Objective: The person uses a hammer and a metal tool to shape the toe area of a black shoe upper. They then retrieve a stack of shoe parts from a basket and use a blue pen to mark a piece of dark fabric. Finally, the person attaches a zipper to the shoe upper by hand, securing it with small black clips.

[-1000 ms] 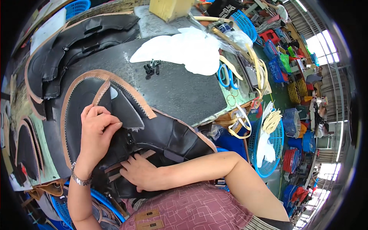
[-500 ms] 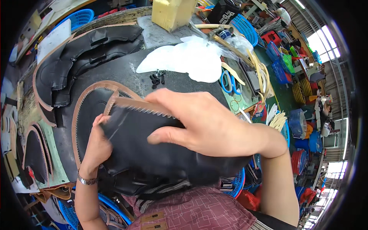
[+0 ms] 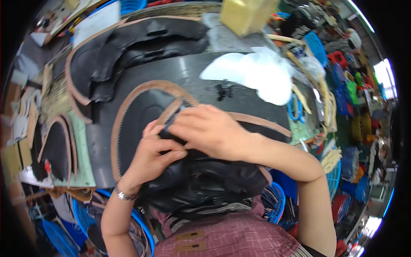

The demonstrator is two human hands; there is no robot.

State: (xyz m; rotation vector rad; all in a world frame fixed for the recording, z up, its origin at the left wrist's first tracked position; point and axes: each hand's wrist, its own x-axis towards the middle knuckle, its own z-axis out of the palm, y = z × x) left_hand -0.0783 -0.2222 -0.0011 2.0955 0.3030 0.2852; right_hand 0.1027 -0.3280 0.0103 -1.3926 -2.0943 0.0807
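Observation:
Both hands are together over a black leather piece [image 3: 201, 180] that has a brown edge and sags in folds toward my lap. My left hand [image 3: 154, 156] is closed on its left part, thumb pointing right. From the right, my right hand [image 3: 207, 130] reaches over and pinches the leather with bent fingers, its fingertips close to the left hand's. What lies between the fingers is hidden and a little blurred. Another black piece with a brown saw-toothed rim [image 3: 119, 124] lies flat on the dark work board [image 3: 100, 145], beneath and left of my hands.
Folded black pieces [image 3: 102, 60] lie at the back left, with smaller toothed-edge pieces [image 3: 58, 147] at the left. Small black parts [image 3: 223, 90], a white sheet [image 3: 252, 73], blue-handled scissors [image 3: 294, 109] and a yellow block [image 3: 246, 17] sit farther back. Blue baskets [image 3: 83, 212] stand below the table edge.
My right hand has moved left and down from the spread-out leather to meet my left hand. The leather is now bunched and lower. The whole view has shifted, moving the table rightward.

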